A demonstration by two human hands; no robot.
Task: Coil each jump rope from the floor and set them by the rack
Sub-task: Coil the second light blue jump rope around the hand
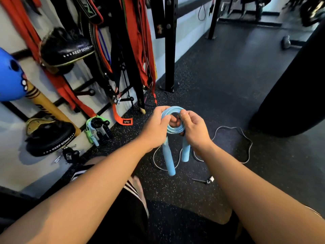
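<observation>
Forearms (98, 178) out, left hand (156, 127) and right hand (195, 132) grip the coiled blue jump rope (174, 129).
It hangs in the air, handles (169, 161) dangling; a grey rope (226, 127) lies loose on the floor (219, 81) beneath, coiled ropes (97, 129) sit by the rack (91, 92) at left.

Wearer, seen from above. The left forearm (105, 175) and right forearm (237, 175) are bare from the frame's lower corners to the left hand (155, 128) and right hand (196, 132). Black shorts (126, 217) carry thin white side stripes (131, 188) beside a bare knee (139, 183).
</observation>
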